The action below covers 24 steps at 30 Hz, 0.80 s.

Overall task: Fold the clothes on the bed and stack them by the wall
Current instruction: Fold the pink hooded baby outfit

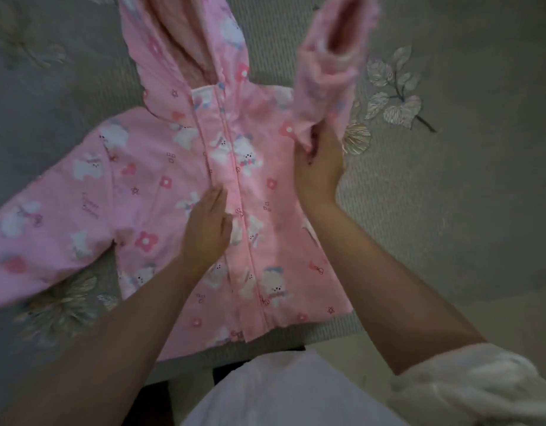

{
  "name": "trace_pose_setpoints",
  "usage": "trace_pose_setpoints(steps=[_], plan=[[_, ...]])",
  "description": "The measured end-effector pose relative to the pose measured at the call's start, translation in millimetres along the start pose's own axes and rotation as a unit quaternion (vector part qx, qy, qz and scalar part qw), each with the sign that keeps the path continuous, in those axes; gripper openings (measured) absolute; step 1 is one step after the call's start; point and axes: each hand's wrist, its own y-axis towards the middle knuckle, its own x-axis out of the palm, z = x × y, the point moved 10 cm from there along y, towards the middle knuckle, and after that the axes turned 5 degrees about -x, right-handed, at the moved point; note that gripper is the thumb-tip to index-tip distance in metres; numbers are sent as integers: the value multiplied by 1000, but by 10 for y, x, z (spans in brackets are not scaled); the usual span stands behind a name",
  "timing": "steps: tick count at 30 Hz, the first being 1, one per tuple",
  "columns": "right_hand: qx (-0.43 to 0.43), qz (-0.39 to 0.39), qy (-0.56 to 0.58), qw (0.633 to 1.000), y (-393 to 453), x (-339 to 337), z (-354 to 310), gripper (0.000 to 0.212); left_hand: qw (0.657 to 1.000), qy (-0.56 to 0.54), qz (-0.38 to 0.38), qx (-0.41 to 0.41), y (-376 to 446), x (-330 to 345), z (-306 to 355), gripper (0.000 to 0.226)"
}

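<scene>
A small pink hooded jacket (161, 186) with white animal and flower prints lies front-up on the bed, hood pointing away from me. My left hand (207, 226) presses flat on the jacket's middle beside the front seam. My right hand (319, 167) grips the jacket's right sleeve (330, 66) near the shoulder; the sleeve stands raised off the bed with its cuff opening towards the camera. The left sleeve (35, 238) lies spread out to the left.
The bed is covered by a grey-beige quilted spread (449, 195) with embroidered leaves (394, 90) at the right and a flower pattern (59, 305) at the lower left. The bed's near edge and my white clothing (280, 392) are at the bottom.
</scene>
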Motion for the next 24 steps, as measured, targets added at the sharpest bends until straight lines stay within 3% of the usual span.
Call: trace_pose_setpoints(steps=[2, 4, 6, 8, 11, 13, 16, 18, 19, 20, 22, 24], plan=[[-120, -169, -97, 973, -360, 589, -324, 25, 988, -99, 86, -85, -168, -310, -234, 45], [-183, -363, -181, 896, -868, 1188, -276, 37, 972, -109, 140, -153, -396, -509, -562, 44], [-211, -462, -261, 821, -1223, 1488, -103, 50, 949, -121, 201, -208, -626, -686, -945, 38], [-220, -466, -296, 804, -1284, 1550, -29, 58, 885, -194, 281, -316, -913, -845, -1463, 35], [-240, -418, -299, 824, -1179, 1500, -46, 53, 730, -324, 333, -501, -1308, -758, -2168, 46], [-272, -381, -320, 824, -1094, 1456, -149, 48, 659, -427, 335, -521, -1321, -641, -2417, 50], [-278, -336, -351, 828, -924, 1500, -276, 51, 521, -600, 372, -480, -1217, -596, -2596, 42], [-281, -338, -361, 822, -851, 1612, -348, 47, 470, -623, 389, -489, -1203, -614, -2667, 44], [-297, -345, -362, 814, -850, 1683, -403, 42, 473, -608, 400, -497, -1210, -677, -2683, 44], [-315, -349, -351, 810, -873, 1726, -474, 37, 500, -570, 419, -500, -1228, -795, -2677, 42], [-379, -329, -307, 809, -968, 1713, -727, 29, 593, -463, 464, -467, -1210, -1165, -2513, 34], [-455, -315, -244, 797, -1163, 1613, -936, 22, 685, -386, 486, -380, -1089, -1534, -2183, 28]])
